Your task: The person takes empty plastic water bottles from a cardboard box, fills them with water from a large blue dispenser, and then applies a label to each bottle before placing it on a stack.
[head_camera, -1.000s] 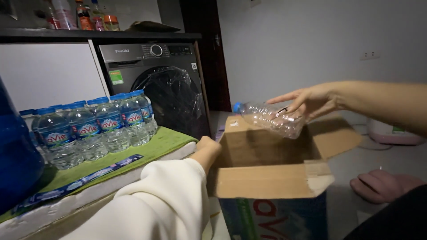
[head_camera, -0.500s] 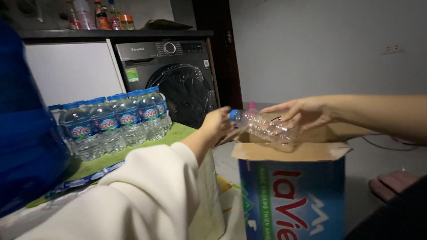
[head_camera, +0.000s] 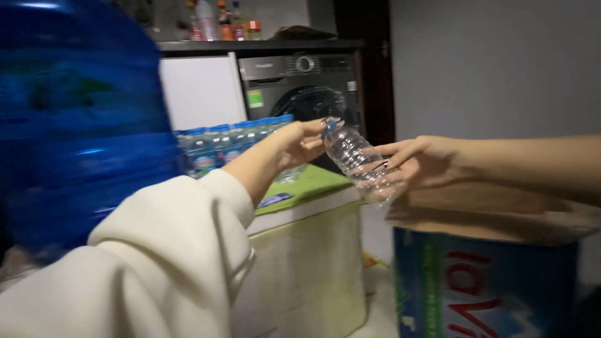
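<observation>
one clear plastic bottle (head_camera: 358, 159) held tilted above the open cardboard box (head_camera: 494, 250), left hand (head_camera: 299, 143) pinching its blue cap end, right hand (head_camera: 421, 164) gripping its base, packed bottles (head_camera: 216, 143) behind blurred, uncountable

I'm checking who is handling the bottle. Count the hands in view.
2. The left hand pinches the cap end of the clear plastic bottle; the right hand holds its lower body above the cardboard box. None other visible.
</observation>
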